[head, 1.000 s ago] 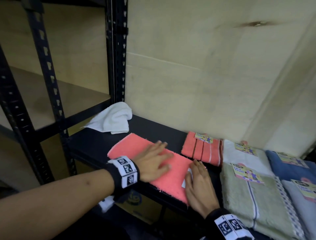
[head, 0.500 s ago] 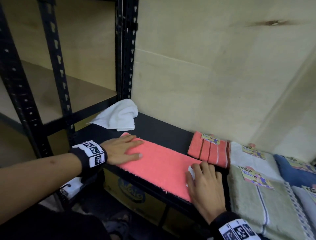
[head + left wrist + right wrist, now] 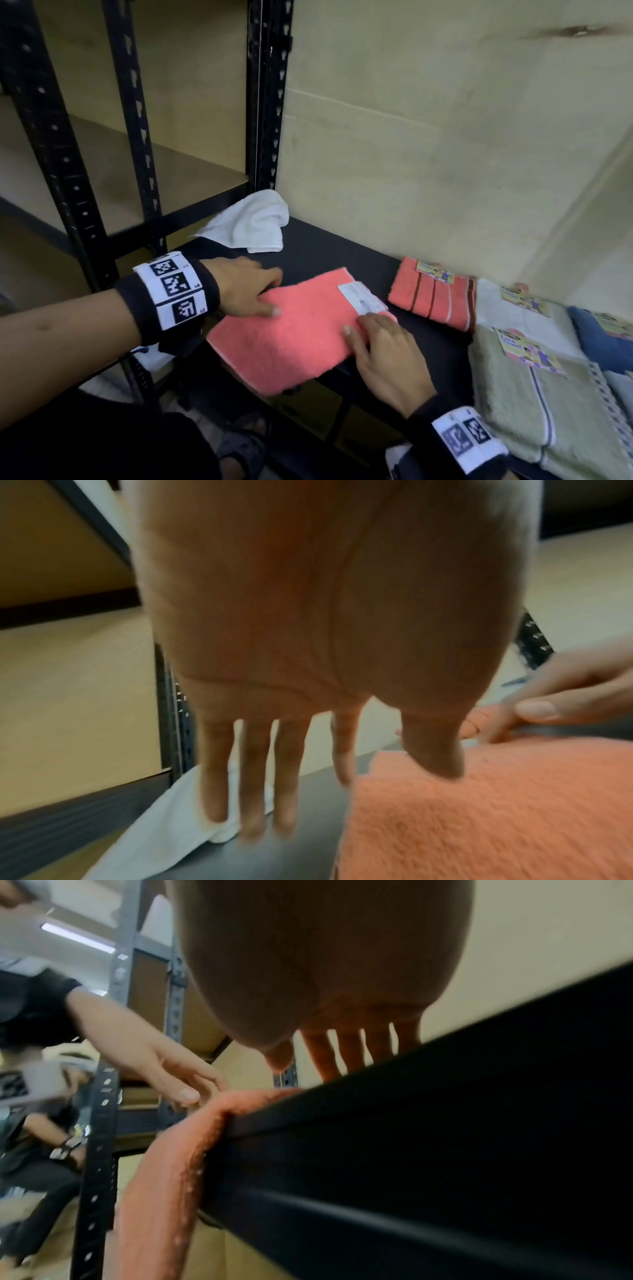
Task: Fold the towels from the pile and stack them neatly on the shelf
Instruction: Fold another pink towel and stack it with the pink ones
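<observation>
A person is flattening a coral towel (image 3: 291, 329) on a black shelf (image 3: 342, 253), its near edge hanging over the front lip at 6 o'clock. The left hand (image 3: 245, 287), fingers straight and gripping nothing, is pressing the towel's 9 o'clock end; the right hand (image 3: 383, 356), fingers extended flat, is holding down the 3 o'clock end just below a white label (image 3: 363, 298). For a clean fold, the overhanging part likely needs pulling fully onto the shelf and the edges matching before creasing. A crumpled white towel (image 3: 250, 222) is lying at 11 o'clock, well apart. A striped coral towel (image 3: 433, 298) is sitting near at 2 o'clock and a green towel (image 3: 534, 411) at 4 o'clock, leaving bare shelf mainly toward 12 o'clock.
</observation>
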